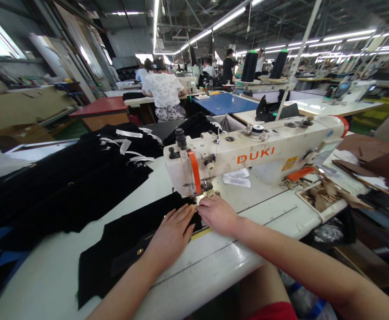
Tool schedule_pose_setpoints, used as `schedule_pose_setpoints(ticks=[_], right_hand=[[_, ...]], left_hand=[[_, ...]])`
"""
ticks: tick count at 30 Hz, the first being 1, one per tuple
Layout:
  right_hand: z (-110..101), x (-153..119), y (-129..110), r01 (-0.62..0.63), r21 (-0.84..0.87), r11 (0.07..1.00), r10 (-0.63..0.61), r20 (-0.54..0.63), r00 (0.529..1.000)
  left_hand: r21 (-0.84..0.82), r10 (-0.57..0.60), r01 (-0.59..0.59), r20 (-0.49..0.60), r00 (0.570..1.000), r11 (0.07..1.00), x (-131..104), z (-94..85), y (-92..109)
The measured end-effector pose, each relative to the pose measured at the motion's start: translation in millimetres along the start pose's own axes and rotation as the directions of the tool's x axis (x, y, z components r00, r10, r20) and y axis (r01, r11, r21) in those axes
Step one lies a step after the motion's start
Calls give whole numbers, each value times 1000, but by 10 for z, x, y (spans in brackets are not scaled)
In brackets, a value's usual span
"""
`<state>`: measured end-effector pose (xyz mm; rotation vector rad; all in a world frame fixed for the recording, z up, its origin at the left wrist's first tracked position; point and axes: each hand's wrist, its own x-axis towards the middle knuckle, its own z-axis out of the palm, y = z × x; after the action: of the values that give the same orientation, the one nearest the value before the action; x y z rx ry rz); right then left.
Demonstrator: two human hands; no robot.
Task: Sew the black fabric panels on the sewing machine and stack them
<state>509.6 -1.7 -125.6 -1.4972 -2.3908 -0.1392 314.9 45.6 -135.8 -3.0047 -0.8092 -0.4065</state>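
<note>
A black cloth piece (128,226) lies on the sewing machine's white bed, its far end under the needle area. A darker strap or tab with a round brass snap (140,251) rests on it. My left hand (171,235) is flat on the cloth with fingers stretched toward the needle. Close by, my right hand (219,215) has its fingers curled and pressed together at the cloth's right edge, beside the presser foot. Exactly what its fingertips pinch is partly hidden. The white sewing machine (254,153) has an orange strip on its head.
Left of the machine lies a large pile of black cloth pieces (64,186) with white labels. A tray (327,200) of metal fittings and brown scraps sits at the right. White labels (237,178) lie behind the needle. A person in a patterned white top (164,91) sits ahead.
</note>
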Motion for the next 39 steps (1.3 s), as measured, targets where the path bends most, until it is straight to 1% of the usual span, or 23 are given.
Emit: schedule_pose_setpoints(ticks=[6, 11, 17, 20, 29, 34, 39], right_hand=[[31, -9, 9, -24, -3, 1000, 24, -42, 999], [27, 1, 18, -30, -3, 1000, 29, -32, 999], [35, 10, 31, -26, 1, 1000, 26, 11, 1000], [40, 8, 30, -26, -3, 1000, 26, -3, 1000], [37, -36, 21, -30, 1, 1000, 30, -30, 999], [17, -23, 6, -31, 4, 1000, 31, -27, 999], [26, -26, 13, -37, -5, 999, 37, -52, 998]], left_hand=[[-21, -1, 1, -13, 1000, 1000, 39, 3, -13], [-26, 4, -5, -15, 1000, 1000, 76, -4, -32], [-43, -59, 61, 37, 998, 997, 77, -23, -7], [-47, -77, 80, 60, 995, 996, 79, -44, 16], [-60, -89, 94, 71, 993, 994, 82, -78, 46], [-51, -76, 78, 45, 996, 996, 104, -68, 19], [-26, -99, 101, 46, 994, 995, 172, -33, -65]])
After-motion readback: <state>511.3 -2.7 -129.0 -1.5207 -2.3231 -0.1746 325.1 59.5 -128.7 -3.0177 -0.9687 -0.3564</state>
